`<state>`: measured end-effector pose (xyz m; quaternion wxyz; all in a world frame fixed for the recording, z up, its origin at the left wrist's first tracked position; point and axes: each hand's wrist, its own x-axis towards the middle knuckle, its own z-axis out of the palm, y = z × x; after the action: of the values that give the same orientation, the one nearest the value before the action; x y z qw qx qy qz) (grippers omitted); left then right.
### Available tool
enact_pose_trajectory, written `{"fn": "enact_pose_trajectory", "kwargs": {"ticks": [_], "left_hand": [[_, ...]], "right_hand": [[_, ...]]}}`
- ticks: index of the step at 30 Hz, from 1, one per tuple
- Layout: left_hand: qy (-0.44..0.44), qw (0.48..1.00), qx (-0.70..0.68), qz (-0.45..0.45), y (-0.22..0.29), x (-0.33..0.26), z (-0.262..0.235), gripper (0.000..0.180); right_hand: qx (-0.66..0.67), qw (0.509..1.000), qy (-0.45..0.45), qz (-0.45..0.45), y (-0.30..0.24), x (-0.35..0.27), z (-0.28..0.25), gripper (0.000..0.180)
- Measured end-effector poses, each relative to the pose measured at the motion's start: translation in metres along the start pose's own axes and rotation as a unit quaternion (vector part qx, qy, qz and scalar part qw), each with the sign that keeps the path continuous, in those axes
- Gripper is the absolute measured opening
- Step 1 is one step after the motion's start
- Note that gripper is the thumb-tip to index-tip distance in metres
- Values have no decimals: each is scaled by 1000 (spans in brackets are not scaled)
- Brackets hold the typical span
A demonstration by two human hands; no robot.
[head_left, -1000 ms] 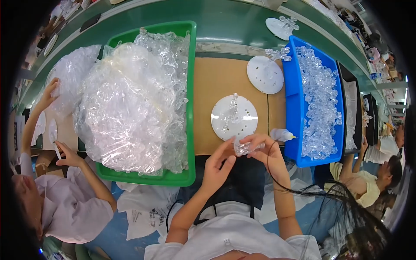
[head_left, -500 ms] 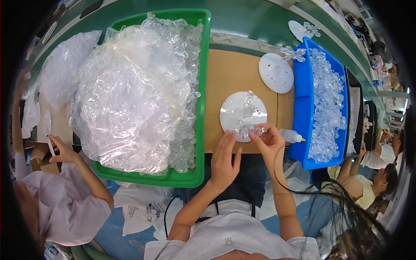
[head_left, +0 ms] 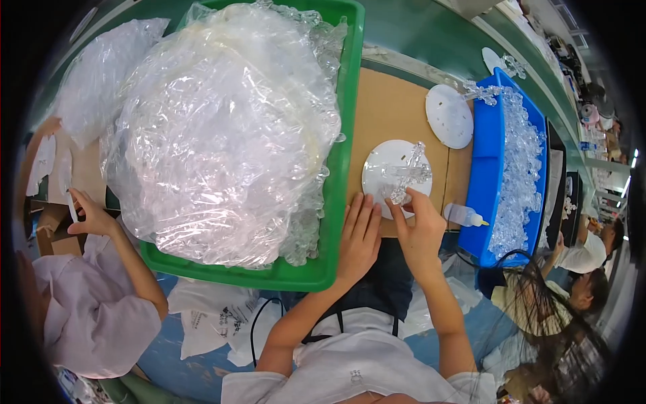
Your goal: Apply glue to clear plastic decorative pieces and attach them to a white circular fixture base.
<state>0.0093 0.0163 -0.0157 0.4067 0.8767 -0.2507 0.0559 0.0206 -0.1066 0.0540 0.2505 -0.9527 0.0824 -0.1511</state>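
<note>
A white round disc (head_left: 377, 159) with small slots lies on the brown board, clear plastic pieces (head_left: 416, 168) on its right half. My right hand (head_left: 421, 232) reaches to its lower edge, thumb and fingers closed on a clear plastic piece (head_left: 400, 195). My left hand (head_left: 360, 242) is at the lower left of the disc, its fingers stretched out and side by side with nothing in them. Beside my right hand, a squeeze bottle (head_left: 464, 215) with a yellow tip lies on its side. Which part of the held piece touches the disc is hard to make out.
A green tub (head_left: 328, 232) heaped with bagged clear pieces stands left, close to my left hand. On the right is a blue bin (head_left: 488, 158) full of clear pieces. A second white disc (head_left: 449, 121) leans near it. A co-worker's hand (head_left: 94, 214) is at far left.
The view has shifted, so the table things sit farther right. My right hand has brought the clear piece down onto the disc's lower part. My left hand has drawn back slightly, its fingers closer together.
</note>
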Motion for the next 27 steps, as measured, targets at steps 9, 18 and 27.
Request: {"fn": "enact_pose_trajectory", "kwargs": {"ticks": [9,18,27], "left_hand": [[15,999,-29,21,9,9,-9,54],[-49,989,134,45,-8,-3,2,49],[-53,986,142,71,6,5,-1,50]], "right_hand": [[2,1000,16,17,5,-5,7,28],[50,997,39,46,10,-7,-82,24],[-135,960,-242,30,157,43,-164,26]]}}
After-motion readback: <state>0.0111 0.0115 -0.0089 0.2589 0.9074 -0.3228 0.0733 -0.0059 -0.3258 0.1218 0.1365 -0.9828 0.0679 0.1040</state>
